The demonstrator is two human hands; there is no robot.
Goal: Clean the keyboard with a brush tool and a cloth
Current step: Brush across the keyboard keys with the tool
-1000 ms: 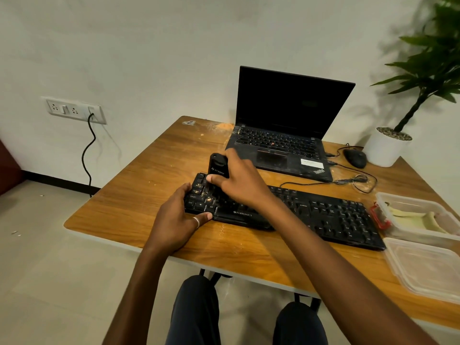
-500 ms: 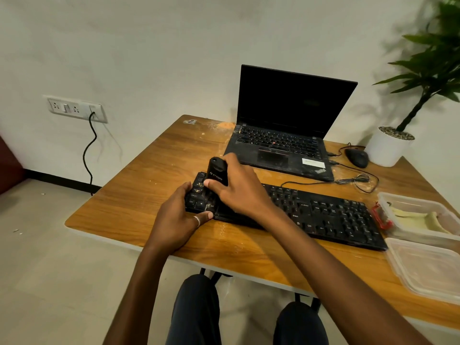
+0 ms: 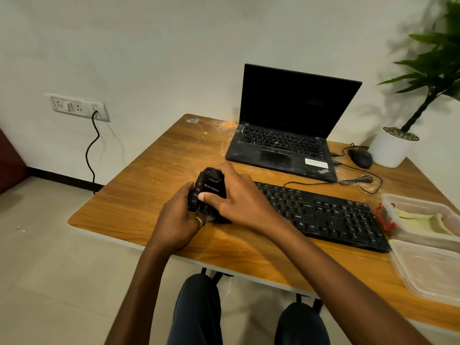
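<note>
A black full-size keyboard [image 3: 323, 215] lies across the wooden table [image 3: 154, 175], angled toward the right. My right hand [image 3: 239, 197] grips a black brush tool [image 3: 212, 185] with white lettering, its bottom end pressed onto the keys at the keyboard's left end. My left hand [image 3: 179, 215], with a ring on one finger, grips the keyboard's left edge and front corner. The brush's bristles are hidden behind my hands. A pale yellow cloth [image 3: 418, 217] lies in a clear box at the right.
An open black laptop [image 3: 286, 140] stands behind the keyboard, with a mouse [image 3: 359, 158] and looped cable [image 3: 361, 181] to its right. A white plant pot [image 3: 395, 149] sits at the back right corner. Two clear plastic containers [image 3: 428, 272] sit at the right edge. Crumbs dust the tabletop.
My right hand has drawn the brush tool slightly toward the keyboard's front edge over the left keys. My left hand keeps its hold on the keyboard's left end.
</note>
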